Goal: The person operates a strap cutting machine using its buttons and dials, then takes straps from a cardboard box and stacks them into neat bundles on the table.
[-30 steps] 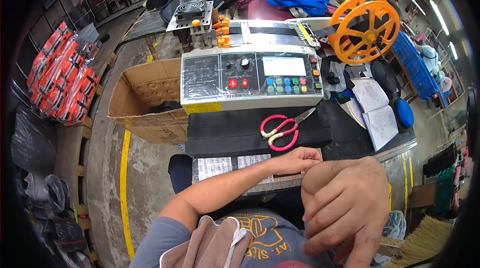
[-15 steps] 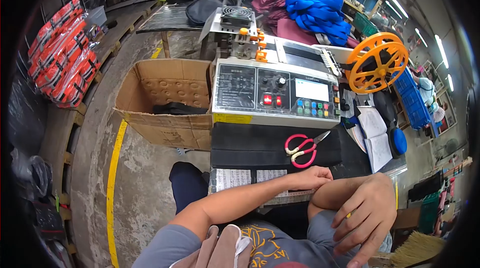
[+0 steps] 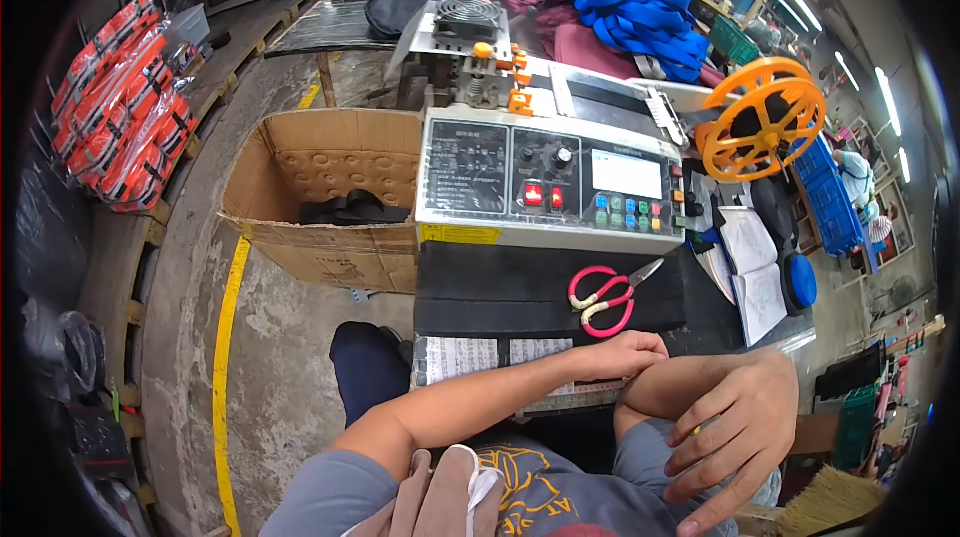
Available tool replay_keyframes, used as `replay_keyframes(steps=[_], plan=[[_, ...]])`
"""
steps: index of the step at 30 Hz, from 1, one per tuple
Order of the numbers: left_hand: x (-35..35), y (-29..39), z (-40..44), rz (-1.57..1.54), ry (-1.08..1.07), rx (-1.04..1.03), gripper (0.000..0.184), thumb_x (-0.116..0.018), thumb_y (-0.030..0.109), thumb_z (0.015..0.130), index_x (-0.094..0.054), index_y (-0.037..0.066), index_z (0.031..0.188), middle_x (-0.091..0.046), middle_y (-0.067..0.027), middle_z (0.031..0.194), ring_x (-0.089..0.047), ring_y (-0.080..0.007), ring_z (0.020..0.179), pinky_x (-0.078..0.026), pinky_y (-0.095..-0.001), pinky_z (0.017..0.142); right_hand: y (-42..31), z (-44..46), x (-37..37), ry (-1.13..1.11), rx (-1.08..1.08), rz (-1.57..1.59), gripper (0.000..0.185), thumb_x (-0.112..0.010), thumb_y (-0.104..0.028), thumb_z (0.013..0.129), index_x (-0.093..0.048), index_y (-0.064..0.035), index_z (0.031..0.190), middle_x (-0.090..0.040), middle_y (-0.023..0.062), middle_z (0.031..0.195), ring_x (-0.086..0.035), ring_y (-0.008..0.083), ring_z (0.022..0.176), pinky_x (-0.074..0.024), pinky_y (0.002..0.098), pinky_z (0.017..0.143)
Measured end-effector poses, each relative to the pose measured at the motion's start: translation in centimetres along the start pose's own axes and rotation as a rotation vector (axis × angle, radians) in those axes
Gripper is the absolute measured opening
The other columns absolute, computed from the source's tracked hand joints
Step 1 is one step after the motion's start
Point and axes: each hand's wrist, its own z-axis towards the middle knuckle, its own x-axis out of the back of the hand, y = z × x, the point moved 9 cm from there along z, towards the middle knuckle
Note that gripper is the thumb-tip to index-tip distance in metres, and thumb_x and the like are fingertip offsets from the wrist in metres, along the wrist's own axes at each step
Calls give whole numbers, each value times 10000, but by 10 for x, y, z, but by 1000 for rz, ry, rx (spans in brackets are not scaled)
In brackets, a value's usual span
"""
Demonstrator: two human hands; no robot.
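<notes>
- Your right hand is open, fingers spread, with nothing visible in it; it is nearest your left forearm and the table's edge.
- Your left hand rests at the front edge of the table, fingers curled; you cannot tell from this view whether it grips anything.
- The scissors lie on the black padding, just beyond your left hand, blades pointing away toward the machine. A careless reach could catch a pink loop and swing the points round, or nick your fingers.
- Your arms nearly cross, so moving both at once could make them knock together.
- The machine's red switches look lit; if it is powered, a stray brush on its buttons could set it off.
- The notebook lies open near the right edge; a sweeping elbow might push it off.
</notes>
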Motion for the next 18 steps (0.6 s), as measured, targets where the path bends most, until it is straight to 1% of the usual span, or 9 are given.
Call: replay_keyframes(steps=[3,5,7,8,9,10,11,13,18], plan=[[-5,-2,-1,-75,-54,-11,310,-555,300,1115,-662,62,1281,-680,-5,1175,-602,-89,1099,-499,-287,936,-4,8,2,40,65,47,243,-594,-191,1046,-759,-42,1142,-720,106,930,-690,236,791,-541,363,747],[-5,0,-1,-62,-73,-27,404,-537,335,1122,-643,35,1370,-677,-66,1298,-583,-150,1251,-457,-338,1097,-5,10,-5,25,108,114,207,-611,-202,1028,-748,-48,1033,-694,77,873,-677,227,768,-531,366,728],[-8,1,-6,-97,-75,26,449,-507,355,1130,-632,21,1402,-654,-86,1365,-560,-174,1311,-419,-353,1152,-7,8,-16,3,164,201,185,-637,-208,995,-717,-62,914,-658,48,808,-661,219,746,-518,375,706],[-12,5,-8,-135,-87,-1,459,-502,367,1134,-628,17,1403,-650,-91,1373,-566,-171,1305,-433,-357,1142,-10,4,-34,-146,180,186,252,-567,-156,970,-747,-70,1123,-729,115,955,-686,256,841,-537,425,818],[-16,8,-9,-177,-99,-26,470,-496,379,1137,-624,14,1403,-645,-95,1381,-572,-168,1300,-447,-362,1132,-15,2,-37,-144,229,168,190,-592,-153,937,-737,-78,1036,-700,100,893,-667,259,797,-529,440,791],[-16,10,-9,-115,-110,-18,492,-471,380,1146,-598,-1,1429,-629,-107,1415,-560,-186,1333,-417,-376,1177,-18,1,-40,-140,280,151,133,-618,-151,904,-726,-87,948,-672,86,830,-647,261,753,-521,456,764],[-20,17,-10,-127,-140,-37,490,-468,381,1145,-599,6,1432,-631,-105,1407,-561,-186,1326,-413,-373,1172,-21,-2,-42,-138,334,129,90,-644,-149,871,-716,-96,860,-643,71,768,-628,264,709,-512,471,737],[-20,22,-12,-76,-132,4,536,-457,412,1130,-599,-6,1433,-627,-114,1415,-545,-199,1353,-378,-375,1192,-28,-5,-16,53,436,186,209,-681,-208,893,-635,-90,726,-574,21,660,-615,211,630,-499,391,639],[-9,19,-8,53,-87,44,533,-469,410,1126,-598,-7,1431,-628,-102,1401,-550,-185,1337,-394,-368,1169,-40,-34,-3,164,508,170,213,-692,-199,884,-639,-87,711,-574,29,650,-609,214,617,-503,396,638]])
